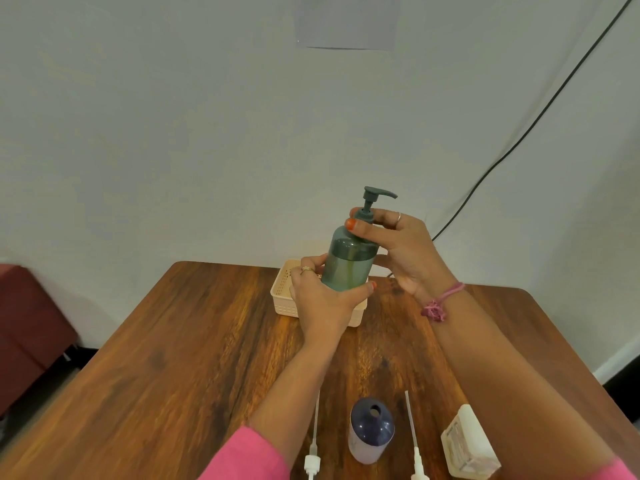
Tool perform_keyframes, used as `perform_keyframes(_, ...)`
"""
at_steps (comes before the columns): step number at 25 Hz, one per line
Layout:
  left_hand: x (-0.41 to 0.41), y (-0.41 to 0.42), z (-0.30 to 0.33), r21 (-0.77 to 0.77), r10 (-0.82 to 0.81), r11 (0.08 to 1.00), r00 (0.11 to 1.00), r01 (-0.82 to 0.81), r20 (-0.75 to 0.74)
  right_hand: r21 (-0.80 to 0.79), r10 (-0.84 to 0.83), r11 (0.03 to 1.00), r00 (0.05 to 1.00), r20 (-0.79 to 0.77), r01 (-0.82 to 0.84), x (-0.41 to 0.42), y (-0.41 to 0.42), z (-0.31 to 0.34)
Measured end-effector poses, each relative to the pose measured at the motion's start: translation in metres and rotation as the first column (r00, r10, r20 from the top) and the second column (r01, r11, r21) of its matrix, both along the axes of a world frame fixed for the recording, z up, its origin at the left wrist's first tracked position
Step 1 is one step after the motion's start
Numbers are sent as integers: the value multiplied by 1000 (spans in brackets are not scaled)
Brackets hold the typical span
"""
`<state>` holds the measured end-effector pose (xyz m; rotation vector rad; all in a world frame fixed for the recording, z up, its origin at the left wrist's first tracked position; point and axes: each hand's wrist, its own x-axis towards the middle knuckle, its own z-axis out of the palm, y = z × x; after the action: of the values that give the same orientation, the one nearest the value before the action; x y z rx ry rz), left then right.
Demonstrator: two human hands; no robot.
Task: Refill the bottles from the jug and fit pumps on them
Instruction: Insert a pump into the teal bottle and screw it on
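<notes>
I'm watching the left hand (320, 299) gripping the green bottle (348, 265) above the basket (282, 299); the right hand (398, 247) is pinching its pump (372, 202) collar (probably tightening); a crooked thread risks leaking, while 2 loose pumps are waiting.

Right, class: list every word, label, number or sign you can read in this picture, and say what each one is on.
None can be read.
Paper sheet on the wall: dark print along its top edge, cut off and blurred.
White jug: label with lines of small print, too blurred to read.
Green bottle, dark-capped bottle: no text visible.
</notes>
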<state>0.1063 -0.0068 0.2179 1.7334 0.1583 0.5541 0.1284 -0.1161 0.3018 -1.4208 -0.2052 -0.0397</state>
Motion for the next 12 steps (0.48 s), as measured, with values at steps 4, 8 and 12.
perform_keyframes(4,6,14,-3,-15,10,1000,1000,-10,-5,-116,-191,974,980,60,196,5,32,-5)
perform_keyframes(8,17,41,-4,-16,5,1000,1000,-6,-29,-189,57,980,998,-40,-63,14,38,-1)
perform_keyframes(12,31,63,-6,-1,11,1000,998,-11,-59,-97,-106,990,994,-6,105,22,70,-7)
